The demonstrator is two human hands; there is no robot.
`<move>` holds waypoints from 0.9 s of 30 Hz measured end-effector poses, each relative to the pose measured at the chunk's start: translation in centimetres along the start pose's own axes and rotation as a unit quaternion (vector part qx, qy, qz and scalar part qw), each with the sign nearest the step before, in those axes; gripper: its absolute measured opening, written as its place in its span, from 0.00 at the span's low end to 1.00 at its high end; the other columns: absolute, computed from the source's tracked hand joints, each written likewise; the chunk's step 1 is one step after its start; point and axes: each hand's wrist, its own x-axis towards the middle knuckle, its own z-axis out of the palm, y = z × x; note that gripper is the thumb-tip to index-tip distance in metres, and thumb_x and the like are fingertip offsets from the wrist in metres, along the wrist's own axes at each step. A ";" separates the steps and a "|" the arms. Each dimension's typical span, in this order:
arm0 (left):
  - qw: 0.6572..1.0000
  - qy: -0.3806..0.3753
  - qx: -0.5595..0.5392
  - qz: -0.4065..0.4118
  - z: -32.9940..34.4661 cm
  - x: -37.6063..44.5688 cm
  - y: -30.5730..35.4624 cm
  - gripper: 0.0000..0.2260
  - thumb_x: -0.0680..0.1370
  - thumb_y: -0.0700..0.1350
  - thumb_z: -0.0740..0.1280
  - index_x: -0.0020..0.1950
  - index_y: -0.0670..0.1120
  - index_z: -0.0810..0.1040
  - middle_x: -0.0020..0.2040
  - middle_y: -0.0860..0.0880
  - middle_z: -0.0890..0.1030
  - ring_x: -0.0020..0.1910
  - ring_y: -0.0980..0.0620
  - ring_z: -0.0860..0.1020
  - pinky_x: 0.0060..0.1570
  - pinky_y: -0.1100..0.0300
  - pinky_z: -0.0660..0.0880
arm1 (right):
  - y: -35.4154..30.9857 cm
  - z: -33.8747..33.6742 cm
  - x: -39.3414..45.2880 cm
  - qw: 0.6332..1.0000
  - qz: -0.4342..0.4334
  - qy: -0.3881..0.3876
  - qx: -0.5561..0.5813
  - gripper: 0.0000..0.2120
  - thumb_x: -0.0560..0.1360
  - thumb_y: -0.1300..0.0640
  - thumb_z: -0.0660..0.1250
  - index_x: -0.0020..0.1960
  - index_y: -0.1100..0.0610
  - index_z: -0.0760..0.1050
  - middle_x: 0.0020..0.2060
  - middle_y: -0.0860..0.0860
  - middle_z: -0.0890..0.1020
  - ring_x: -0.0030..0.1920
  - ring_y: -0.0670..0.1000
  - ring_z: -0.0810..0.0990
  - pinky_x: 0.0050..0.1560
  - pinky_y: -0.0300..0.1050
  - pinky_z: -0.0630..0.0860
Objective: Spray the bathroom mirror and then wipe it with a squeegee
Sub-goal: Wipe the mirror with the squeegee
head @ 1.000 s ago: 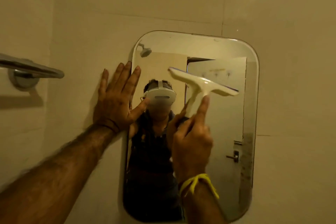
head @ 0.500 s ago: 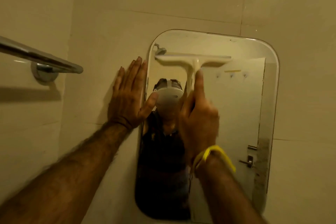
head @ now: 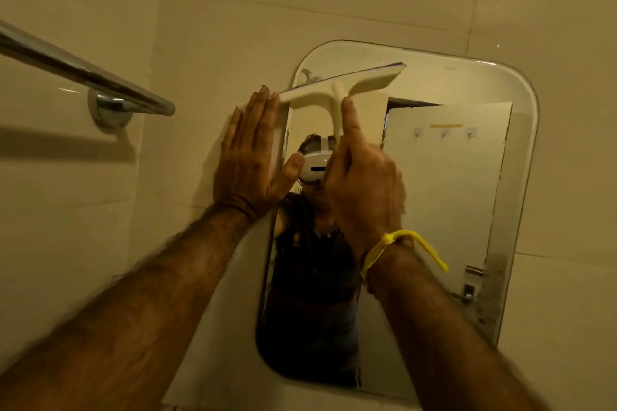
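Observation:
A rounded rectangular mirror hangs on the tiled wall. My right hand, with a yellow band at the wrist, grips the handle of a white squeegee, index finger stretched up the handle. The squeegee's blade lies across the mirror's top left corner, tilted with its right end higher. My left hand is flat against the wall and the mirror's left edge, fingers spread, its fingertips touching the blade's left end. No spray bottle is in view.
A chrome towel bar with its round wall mount sticks out from the left wall, close to my left hand. Beige tiles surround the mirror. The mirror reflects a person, a door and hooks.
The squeegee has moved up and left from the mirror's middle to its top left corner, and its blade has turned to slope up to the right. My left hand stays on the wall.

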 end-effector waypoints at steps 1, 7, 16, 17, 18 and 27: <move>1.000 0.000 -0.001 -0.001 0.0 0.0 0.0 0.36 0.80 0.60 0.56 0.81 0.38 0.57 0.81 0.39 0.60 0.81 0.43 0.58 0.78 0.40 0.56 | 0.0 0.0 -0.5 1.000 -0.004 -0.018 0.005 0.28 0.82 0.56 0.58 0.79 0.47 0.54 0.33 0.49 0.72 0.27 0.43 0.66 0.26 0.33 0.60; 1.000 0.004 0.004 0.013 0.4 -0.2 -0.4 0.37 0.79 0.61 0.59 0.81 0.39 0.58 0.81 0.39 0.61 0.80 0.43 0.59 0.78 0.40 0.56 | 2.6 -1.1 -6.6 0.994 -0.047 -0.095 -0.035 0.28 0.83 0.53 0.57 0.80 0.46 0.51 0.33 0.45 0.71 0.29 0.41 0.64 0.30 0.31 0.61; 0.998 -0.040 0.048 0.013 0.1 0.2 0.0 0.36 0.80 0.62 0.54 0.80 0.38 0.61 0.80 0.40 0.64 0.80 0.43 0.60 0.78 0.40 0.55 | 3.0 -2.1 -5.8 0.997 0.004 -0.067 -0.032 0.27 0.83 0.54 0.59 0.79 0.50 0.54 0.28 0.42 0.66 0.23 0.41 0.63 0.23 0.32 0.60; 0.998 -0.041 0.053 0.016 0.1 0.1 -0.1 0.37 0.80 0.63 0.54 0.80 0.38 0.61 0.80 0.39 0.63 0.80 0.43 0.60 0.78 0.40 0.55 | 3.8 -2.7 -7.6 0.996 0.000 -0.082 -0.040 0.28 0.83 0.54 0.59 0.79 0.50 0.54 0.29 0.43 0.68 0.24 0.42 0.65 0.25 0.34 0.61; 0.997 -0.041 0.058 0.022 0.2 0.0 -0.2 0.37 0.80 0.64 0.54 0.80 0.38 0.61 0.80 0.39 0.63 0.80 0.42 0.60 0.78 0.39 0.55 | 4.7 -3.2 -8.6 0.994 -0.005 -0.094 -0.046 0.28 0.83 0.53 0.60 0.79 0.50 0.54 0.29 0.44 0.71 0.24 0.43 0.66 0.25 0.35 0.62; 0.991 -0.054 0.108 0.059 1.5 -0.7 -0.2 0.41 0.78 0.69 0.57 0.83 0.46 0.51 0.82 0.41 0.59 0.82 0.42 0.55 0.78 0.36 0.50 | 6.0 -3.8 -4.5 0.998 0.056 -0.019 -0.028 0.28 0.83 0.54 0.56 0.80 0.49 0.51 0.27 0.48 0.71 0.23 0.46 0.69 0.22 0.40 0.68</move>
